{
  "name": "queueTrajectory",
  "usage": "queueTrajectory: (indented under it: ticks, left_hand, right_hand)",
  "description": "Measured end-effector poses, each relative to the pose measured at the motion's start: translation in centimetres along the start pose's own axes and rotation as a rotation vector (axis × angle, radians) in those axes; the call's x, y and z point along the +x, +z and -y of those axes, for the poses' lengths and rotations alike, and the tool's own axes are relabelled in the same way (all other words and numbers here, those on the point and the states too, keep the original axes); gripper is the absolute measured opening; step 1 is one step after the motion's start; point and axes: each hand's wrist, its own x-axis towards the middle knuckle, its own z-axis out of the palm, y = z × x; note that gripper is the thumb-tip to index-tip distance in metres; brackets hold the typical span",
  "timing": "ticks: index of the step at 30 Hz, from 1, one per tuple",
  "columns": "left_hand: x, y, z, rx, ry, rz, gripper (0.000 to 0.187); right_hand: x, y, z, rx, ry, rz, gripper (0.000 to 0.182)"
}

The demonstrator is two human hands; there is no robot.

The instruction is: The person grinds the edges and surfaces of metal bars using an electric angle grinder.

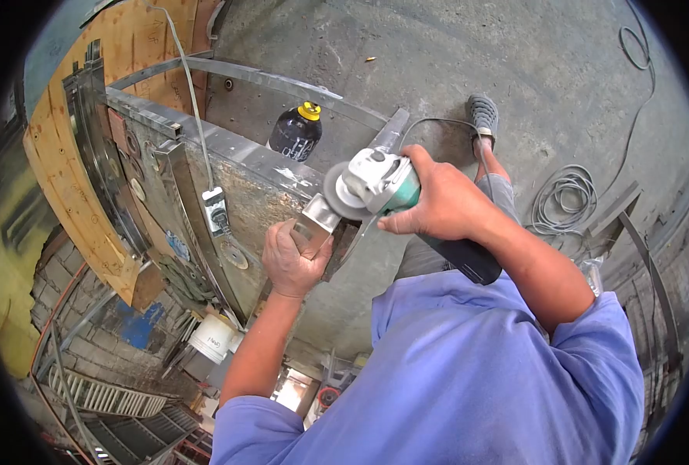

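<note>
My right hand (441, 198) is wrapped round the body of an angle grinder (379, 180) with a white head, a green body and a dark rear end. Its grey disc (343, 191) faces left and meets the end of a short metal piece (319, 217) in this view. That piece looks like a bracket or a length of square tube. My left hand (294, 260) grips it from below with fingers and thumb, close against the edge of the workbench (263, 198). Part of the metal piece is hidden behind my fingers.
A dark bottle with a yellow cap (298, 130) stands inside the metal frame (275, 81). A power strip (216, 211) hangs on its cable at the bench's left side. Coiled cable (565, 200) lies on the floor at right. A white bucket (211, 338) is at lower left.
</note>
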Motion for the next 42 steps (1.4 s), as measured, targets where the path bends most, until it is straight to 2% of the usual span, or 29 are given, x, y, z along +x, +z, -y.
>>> queueTrajectory:
  ticks: [8,11,14,17,18,22,26,29,30,36,42]
  left_hand:
    - [0.2,-0.2,-0.4,0.007,-0.014,0.004,0.071]
    - [0.1,0.0,-0.3,0.026,-0.027,0.002,0.069]
    - [0.1,0.2,-0.2,0.002,0.001,-0.045,0.073]
    - [-0.2,0.2,-0.2,0.003,-0.011,-0.069,0.083]
    - [0.0,0.2,-0.2,-0.006,0.053,-0.135,0.088]
    - [-0.6,-0.1,-0.3,0.051,0.145,-0.124,0.079]
    - [-0.5,-0.3,0.4,-0.009,0.294,-0.256,0.075]
    - [-0.7,0.2,-0.1,-0.259,0.042,-0.371,0.080]
    - [-0.7,-0.1,-0.4,-0.197,-0.117,-0.204,0.082]
    - [-0.3,0.4,-0.3,-0.142,-0.146,-0.170,0.061]
    - [-0.2,0.5,0.0,-0.184,-0.169,-0.152,0.056]
  right_hand:
    - [0.0,0.7,2.1,-0.009,-0.105,0.031,0.095]
    - [0.7,0.6,1.4,-0.087,-0.043,0.000,0.096]
    - [0.8,-0.4,0.3,-0.197,0.038,0.026,0.097]
    - [-1.9,-1.6,1.3,-0.253,0.083,-0.062,0.098]
    - [-2.9,-1.9,1.5,-0.210,0.081,-0.129,0.099]
    - [-6.7,-4.3,4.4,-0.323,0.132,-0.226,0.099]
    - [-10.4,-4.4,7.9,-0.467,0.103,-0.312,0.098]
    - [-12.6,-1.8,10.4,-0.500,0.103,-0.295,0.099]
    - [-12.9,-0.5,11.3,-0.531,0.143,-0.277,0.099]
    - [-11.3,6.0,12.8,-0.549,0.166,-0.282,0.099]
    - [-9.3,7.8,14.2,-0.612,0.217,-0.284,0.101]
